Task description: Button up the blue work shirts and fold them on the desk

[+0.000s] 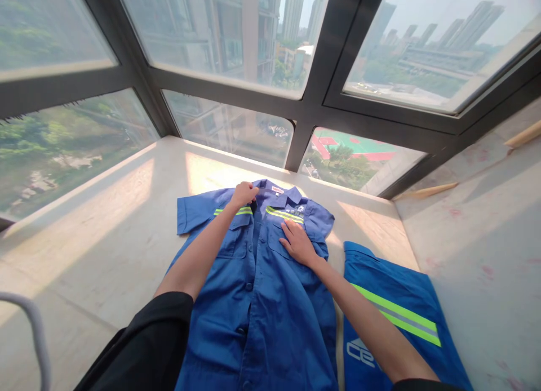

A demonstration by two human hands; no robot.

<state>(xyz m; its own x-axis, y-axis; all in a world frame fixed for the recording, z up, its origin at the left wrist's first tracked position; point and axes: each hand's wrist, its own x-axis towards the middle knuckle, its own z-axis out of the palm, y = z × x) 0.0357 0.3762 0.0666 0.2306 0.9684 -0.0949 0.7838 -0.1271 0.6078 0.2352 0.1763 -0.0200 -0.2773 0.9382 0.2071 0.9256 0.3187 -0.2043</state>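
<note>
Blue cloth, a short-sleeved shirt [283,312], lies spread front side up on the pale sill [97,244], its collar near the far edge under the windows and its body running down toward the near edge. Both hands are on it, one at either side of the front opening. The left hand [244,194] is at the collar, on the side toward the sill's far left corner, fingers curled in and closed on the cloth by the opening's edge. The right hand [297,243] is lower, over the chest pocket on the other side, open and palm down, fingers slightly spread and pointing up toward the yellow-green stripe; it presses on the fabric without gripping it. The left arm reaches forward from the near edge, almost straight, its black sleeve [143,346] ending around the elbow and its forearm crossing the shirt's side. The right forearm slants in from the near right, passing over a folded blue garment [401,289] with a broad reflective stripe. That garment lies just beside the shirt, along the sill's right edge by the wall [482,250].
</note>
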